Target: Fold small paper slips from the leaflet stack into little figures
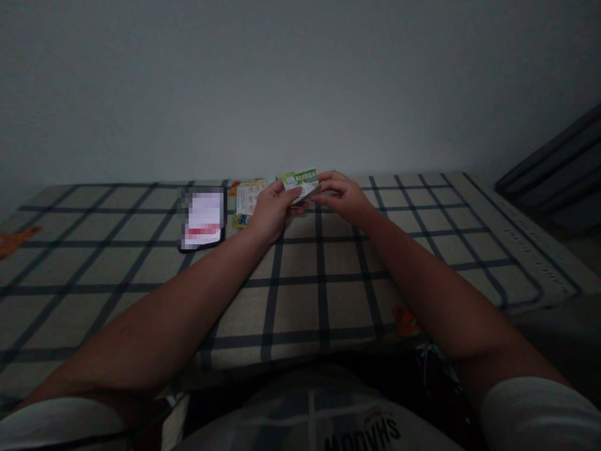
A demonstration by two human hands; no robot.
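A small green and white printed packet [307, 178] is held above the table, its printed face towards me. My left hand [275, 207] is closed on its left side, the thumb lying across the front. At the packet's right edge, my right hand [342, 193] has its fingers bent, thumb and fingertips pinching the corner. Behind and left of my left hand lie several printed sheets or packets [248, 197] in green, white and orange; my hand hides part of them.
A checked cloth covers the table [319, 300], which meets a plain wall [300, 88] at the back. A dark-edged device [203, 216] with a blurred, bright screen lies on the left. Dark striped fabric [554, 169] stands at the far right.
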